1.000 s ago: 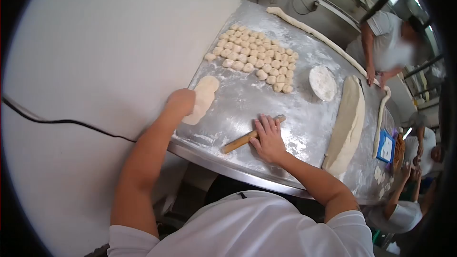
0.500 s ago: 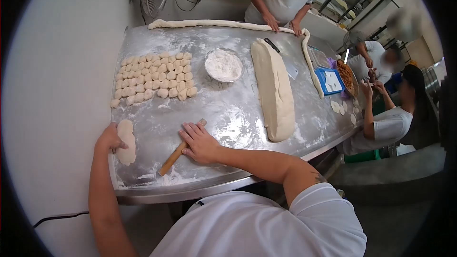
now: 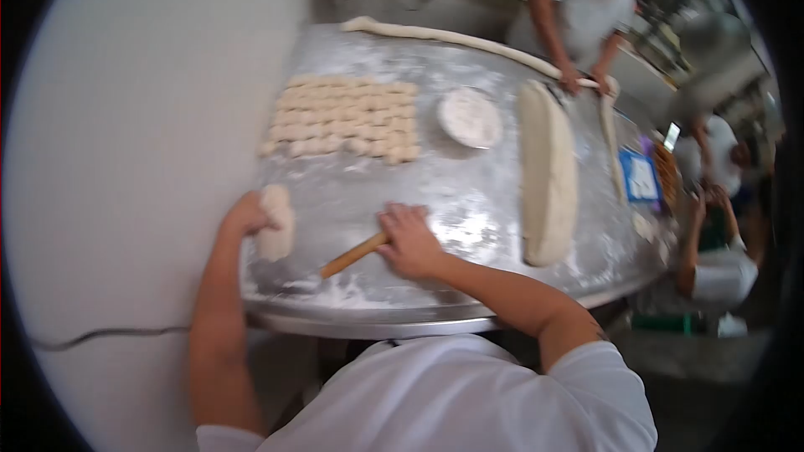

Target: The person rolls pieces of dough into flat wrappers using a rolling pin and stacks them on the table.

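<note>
At the table's left edge, my left hand [image 3: 249,214] is closed on the near side of a flattened, elongated piece of dough [image 3: 276,224], thumb on top. My right hand [image 3: 410,241] lies over a wooden rolling pin [image 3: 356,255], covering its far end; the bare end points toward the table's front left. Its fingers are bent over the pin and somewhat blurred. Beyond both hands, several rows of small dough balls [image 3: 343,117] sit close together. A bowl of white flour [image 3: 471,117] stands right of them.
A long thick slab of dough [image 3: 548,176] lies to the right on the floured steel table [image 3: 377,180]. At the far edge a co-worker [image 3: 578,8] handles a long dough rope [image 3: 452,38]. Other people work at the right, near a blue scale-like item [image 3: 641,177]. A wall [image 3: 167,142] borders the left.
My view has swung left, so the scene sits farther right and is blurred. The rolling pin lies at a flatter angle, and its far end is now hidden beneath my right hand.
</note>
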The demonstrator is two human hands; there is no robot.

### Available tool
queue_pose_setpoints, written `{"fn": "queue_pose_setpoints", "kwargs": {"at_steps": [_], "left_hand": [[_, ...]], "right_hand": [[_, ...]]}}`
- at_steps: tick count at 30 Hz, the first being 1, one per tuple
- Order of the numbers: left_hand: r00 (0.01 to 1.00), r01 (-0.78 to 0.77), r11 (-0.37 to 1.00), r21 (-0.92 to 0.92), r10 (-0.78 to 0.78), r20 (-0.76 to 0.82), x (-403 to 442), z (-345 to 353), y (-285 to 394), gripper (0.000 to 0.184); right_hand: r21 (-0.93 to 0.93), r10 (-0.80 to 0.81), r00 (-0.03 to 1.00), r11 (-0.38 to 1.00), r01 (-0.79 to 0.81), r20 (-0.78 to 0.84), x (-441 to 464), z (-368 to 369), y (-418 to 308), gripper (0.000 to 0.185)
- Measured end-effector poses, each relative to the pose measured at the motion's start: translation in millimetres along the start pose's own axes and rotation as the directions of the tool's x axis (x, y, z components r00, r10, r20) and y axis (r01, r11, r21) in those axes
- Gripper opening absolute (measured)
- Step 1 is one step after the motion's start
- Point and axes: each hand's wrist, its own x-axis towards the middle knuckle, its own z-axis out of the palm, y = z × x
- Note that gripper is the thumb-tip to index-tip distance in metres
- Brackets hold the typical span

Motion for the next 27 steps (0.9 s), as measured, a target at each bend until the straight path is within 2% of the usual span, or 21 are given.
{"fn": "queue_pose_setpoints", "kwargs": {"at_steps": [1, 2, 3, 4, 7, 8, 10, 14, 16, 18, 20, 22, 25, 27], "left_hand": [[0.998, -0.065, 0.992, -0.112, 0.066, 0.013, 7.5, 8.1, -13.2, 0.059], [0.999, -0.052, 0.991, -0.126, 0.053, 0.009, -32.4, -5.4, 30.1, 0.059], [0.999, -0.041, 0.990, -0.138, 0.043, 0.009, -36.7, -7.2, 37.0, 0.060], [0.999, -0.040, 0.988, -0.149, 0.043, 0.016, -37.1, -7.9, 34.8, 0.061], [0.989, -0.099, 0.992, -0.077, 0.089, -0.122, -34.8, -1.7, 26.7, 0.059], [0.993, -0.066, 0.991, -0.118, 0.054, -0.102, -36.7, -1.5, 27.9, 0.060], [0.999, -0.003, 0.980, -0.198, -0.007, -0.051, -48.8, -5.1, 37.0, 0.061], [0.996, 0.072, 0.993, -0.094, -0.066, 0.068, -58.7, -7.9, 45.6, 0.062], [0.995, 0.041, 0.999, -0.031, -0.038, 0.088, -73.1, -5.9, 59.8, 0.062], [0.997, -0.068, 0.997, 0.025, 0.067, 0.035, -79.3, 6.6, 56.8, 0.061], [0.976, -0.206, 0.978, 0.018, 0.204, 0.074, -87.3, 11.2, 56.6, 0.059], [0.975, -0.215, 0.974, -0.068, 0.218, 0.051, -86.4, 22.9, 48.1, 0.052], [0.992, 0.039, 0.952, -0.303, 0.000, 0.127, -103.3, 24.2, 89.9, 0.048], [0.976, 0.066, 0.903, -0.424, 0.031, 0.218, -104.5, 22.6, 124.0, 0.046]], "right_hand": [[-0.047, -0.015, 1.000, 0.999, 0.014, -0.013, 0.6, -1.4, -2.0, 0.072], [-0.034, 0.029, 0.999, 0.999, -0.027, 0.038, 2.7, -6.7, -5.8, 0.072], [-0.043, 0.018, 0.999, 0.999, -0.016, 0.031, 2.0, 0.6, -1.1, 0.073], [-0.067, 0.029, 0.997, 0.997, -0.024, 0.074, 1.6, -1.4, -1.8, 0.075], [-0.106, 0.014, 0.996, 0.994, -0.004, 0.087, 1.9, 3.6, 1.9, 0.076], [-0.102, 0.034, 0.990, 0.995, -0.021, 0.135, 2.2, 3.4, 3.3, 0.078], [-0.100, 0.025, 0.991, 0.995, -0.012, 0.129, 1.8, 3.5, 3.7, 0.077], [-0.059, 0.010, 0.992, 0.998, -0.003, 0.126, 1.7, 1.5, 5.6, 0.075], [-0.051, -0.018, 0.997, 0.998, 0.022, 0.074, 1.0, 3.7, 5.6, 0.071], [-0.049, -0.014, 0.999, 0.999, 0.017, 0.048, 0.1, 2.6, 4.9, 0.068], [-0.055, -0.016, 0.998, 0.998, 0.019, 0.054, -1.5, -1.2, 3.1, 0.068], [-0.091, -0.007, 0.996, 0.996, 0.015, 0.087, -4.5, -0.2, 1.6, 0.074], [-0.160, -0.056, 0.993, 0.984, 0.073, 0.107, -17.5, 1.7, -0.6, 0.080], [-0.205, -0.051, 0.981, 0.975, 0.089, 0.186, -24.4, -3.1, -6.2, 0.084]]}}
